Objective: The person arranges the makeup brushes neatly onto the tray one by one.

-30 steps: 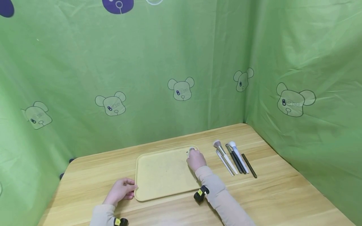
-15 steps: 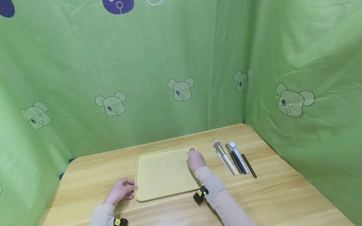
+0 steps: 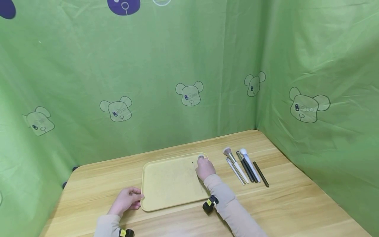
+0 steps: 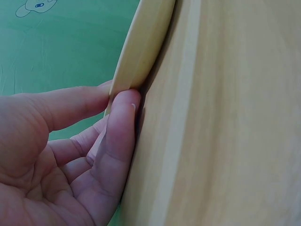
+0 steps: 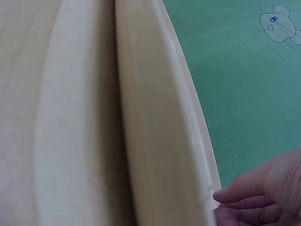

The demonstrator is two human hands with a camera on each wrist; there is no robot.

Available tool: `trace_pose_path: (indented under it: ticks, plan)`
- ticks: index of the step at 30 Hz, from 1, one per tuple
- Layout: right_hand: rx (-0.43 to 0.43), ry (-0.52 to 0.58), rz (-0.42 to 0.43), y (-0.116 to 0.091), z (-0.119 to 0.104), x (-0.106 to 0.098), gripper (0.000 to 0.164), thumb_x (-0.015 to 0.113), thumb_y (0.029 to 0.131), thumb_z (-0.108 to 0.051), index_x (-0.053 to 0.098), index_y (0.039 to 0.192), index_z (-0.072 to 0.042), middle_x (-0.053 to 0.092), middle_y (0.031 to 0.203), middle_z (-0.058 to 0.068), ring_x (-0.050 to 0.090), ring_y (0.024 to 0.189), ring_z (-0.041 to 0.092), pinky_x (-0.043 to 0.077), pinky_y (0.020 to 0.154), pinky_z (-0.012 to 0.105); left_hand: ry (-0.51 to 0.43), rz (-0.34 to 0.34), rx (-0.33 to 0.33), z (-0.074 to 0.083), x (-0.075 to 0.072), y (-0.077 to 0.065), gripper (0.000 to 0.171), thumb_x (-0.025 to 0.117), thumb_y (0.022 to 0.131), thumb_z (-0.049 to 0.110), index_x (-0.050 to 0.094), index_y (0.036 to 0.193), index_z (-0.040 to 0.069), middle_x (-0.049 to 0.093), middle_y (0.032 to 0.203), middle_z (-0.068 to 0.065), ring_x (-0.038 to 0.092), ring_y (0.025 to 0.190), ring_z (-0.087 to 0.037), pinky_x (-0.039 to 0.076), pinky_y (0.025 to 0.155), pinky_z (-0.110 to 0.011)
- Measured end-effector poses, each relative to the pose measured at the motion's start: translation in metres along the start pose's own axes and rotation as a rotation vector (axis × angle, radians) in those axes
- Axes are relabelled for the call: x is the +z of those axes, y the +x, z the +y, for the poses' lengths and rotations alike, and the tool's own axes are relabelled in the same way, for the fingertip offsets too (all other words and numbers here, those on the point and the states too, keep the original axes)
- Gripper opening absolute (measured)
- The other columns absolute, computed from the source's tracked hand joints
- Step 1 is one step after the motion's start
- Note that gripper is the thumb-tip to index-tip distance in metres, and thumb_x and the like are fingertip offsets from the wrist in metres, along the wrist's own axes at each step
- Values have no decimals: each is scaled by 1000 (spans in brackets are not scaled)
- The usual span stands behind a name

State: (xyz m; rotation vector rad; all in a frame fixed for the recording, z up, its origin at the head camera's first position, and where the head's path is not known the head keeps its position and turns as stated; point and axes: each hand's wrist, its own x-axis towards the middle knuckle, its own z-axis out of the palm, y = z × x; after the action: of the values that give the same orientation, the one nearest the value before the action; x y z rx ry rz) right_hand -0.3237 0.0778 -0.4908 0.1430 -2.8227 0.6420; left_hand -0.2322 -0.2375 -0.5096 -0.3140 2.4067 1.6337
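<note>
A yellow rectangular tray lies on the wooden table. My left hand pinches its left edge near the front corner; in the left wrist view, thumb and fingertips close on the rim. Over the tray's right side is my right hand, fingers bent down. A grey-tipped makeup brush shows just beyond its knuckles. The thin dark tip of a slim brush pokes out to the hand's left. Most of both brushes is hidden under the hand and forearm. The right wrist view shows curled fingers beside the tray's rim.
Several makeup brushes lie side by side right of the tray: a fluffy one with a white handle, black-handled ones, a white one and a dark slim one. Green curtains stand behind the table and on both sides.
The slim brush's tip has shifted a little left, away from the grey-tipped brush. The right hand has barely moved; the left hand and tray stay where they were.
</note>
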Motion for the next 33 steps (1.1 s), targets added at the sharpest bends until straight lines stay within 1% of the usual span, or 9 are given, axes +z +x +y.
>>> trace_pose_path:
  ticks: [6,16,20,21,24,27,28,31,33]
  plan:
    - [25,19,-39,0,0,0,21,64,72,-10,53,88,1,61,70,17,58,52,27,49,44,34,3,-2,-2,0,0,0,39,68,75,15,53,106,-5,60,79,-9,58,61,-15,55,58,-28]
    - [21,-17,-73,1,1,0,23,68,72,-15,56,86,-1,60,75,14,59,54,25,51,47,33,1,-5,0,0,0,-1,40,68,75,15,53,106,-5,60,78,-9,58,61,-16,55,58,-29]
    - [6,-20,-78,0,-1,-1,16,67,71,-11,58,79,-1,59,76,11,59,55,25,51,48,34,-2,-5,-1,1,0,-1,40,68,75,14,53,106,-5,60,77,-9,58,61,-15,55,58,-29]
    - [-10,-30,-69,-1,-1,-2,14,67,70,-10,58,76,-2,58,74,10,58,54,24,51,47,33,-1,-4,-1,1,0,-1,39,68,75,14,52,106,-5,60,77,-9,58,61,-15,55,58,-29]
    - [-32,-43,-77,-2,-2,-2,8,66,69,-8,59,70,-4,58,70,8,57,56,22,51,49,33,-2,-1,-1,1,0,-1,39,68,75,14,52,106,-5,60,77,-9,58,60,-15,55,57,-29]
    - [-42,-53,-73,-2,-1,-2,6,65,69,-6,59,67,-5,59,68,9,57,57,22,50,50,33,-2,2,-1,1,0,-1,39,68,75,14,52,106,-5,60,77,-9,58,60,-15,55,58,-29]
    - [-34,-49,-81,-1,0,-1,6,64,70,-6,59,68,-4,60,69,10,58,58,22,51,51,34,-2,2,-1,1,0,-1,39,68,75,14,52,105,-5,60,77,-9,58,60,-15,55,58,-29]
    - [-23,-57,-70,-1,1,0,7,65,69,-5,59,72,-3,60,72,11,58,56,24,50,47,34,-3,2,0,1,0,-1,39,68,75,14,53,105,-5,60,77,-9,58,60,-15,55,58,-29]
    - [-5,-59,-67,-1,2,0,13,65,69,-7,58,79,-3,60,72,11,58,55,24,48,45,34,-4,4,-1,1,1,-1,38,68,75,13,53,105,-5,60,77,-9,58,60,-15,55,57,-29]
